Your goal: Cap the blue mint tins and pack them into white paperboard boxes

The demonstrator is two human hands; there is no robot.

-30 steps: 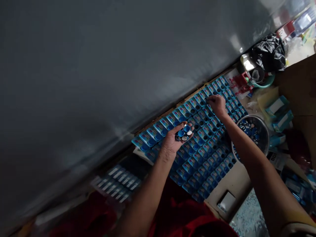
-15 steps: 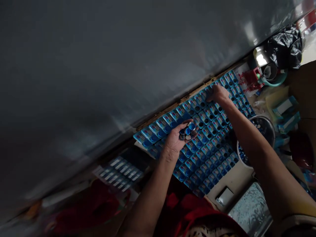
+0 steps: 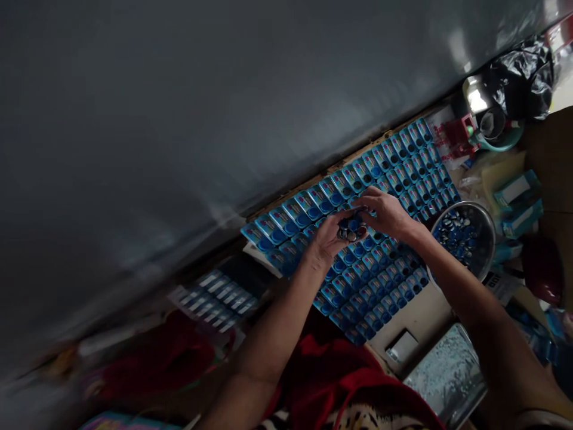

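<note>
A slanted board is covered with rows of small blue packets (image 3: 394,173), each with a dark round recess. My left hand (image 3: 329,239) hovers over the middle of the rows, cupped around several small round caps (image 3: 351,230), blue and silvery. My right hand (image 3: 385,212) has come to the left one, its fingertips pinching among those caps. Whether it has one between its fingers is too small to tell.
A metal bowl (image 3: 465,239) with more round caps stands right of the packets. Behind it are a black bag (image 3: 519,80), a teal cup (image 3: 495,137) and boxes. A grey wall (image 3: 201,107) fills the upper left. Red cloth (image 3: 322,370) lies below.
My right hand has drawn back from the far row of packets to the caps in my left hand. The left hand has stayed cupped over the rows.
</note>
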